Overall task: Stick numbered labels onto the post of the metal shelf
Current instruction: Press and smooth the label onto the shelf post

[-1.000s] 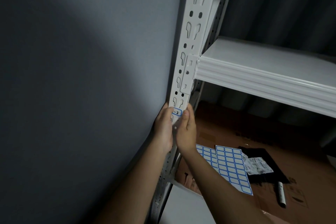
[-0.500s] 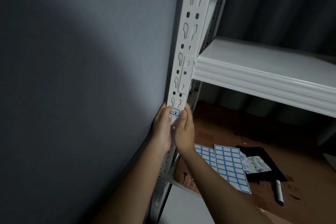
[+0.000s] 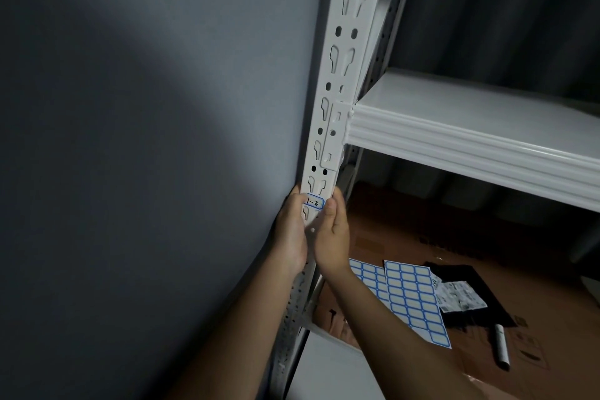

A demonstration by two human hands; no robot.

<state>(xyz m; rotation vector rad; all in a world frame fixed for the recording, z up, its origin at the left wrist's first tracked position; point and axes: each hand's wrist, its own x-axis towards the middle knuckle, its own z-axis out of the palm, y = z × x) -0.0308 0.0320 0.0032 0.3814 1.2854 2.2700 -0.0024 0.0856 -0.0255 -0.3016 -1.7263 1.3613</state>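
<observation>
A white slotted metal post (image 3: pixel 344 81) runs up the middle of the view. A small blue-bordered label (image 3: pixel 314 202) marked "1-2" lies on the post's front face, below the shelf bracket. My left hand (image 3: pixel 290 234) wraps the post's left edge, thumb at the label's left end. My right hand (image 3: pixel 334 234) presses its thumb on the label's right end. Two sheets of blank blue-bordered labels (image 3: pixel 410 295) lie on the brown floor to the lower right.
A white shelf board (image 3: pixel 470 136) juts right from the post. A grey wall (image 3: pixel 146 140) stands close on the left. On the cardboard floor lie a black sheet with a printed paper (image 3: pixel 461 295) and a marker pen (image 3: pixel 501 347). A lower white shelf (image 3: pixel 328 367) sits below.
Both hands stay at the label on the post, with the thumbs pressing on its ends; the view has shifted slightly. The label now reads more clearly.
</observation>
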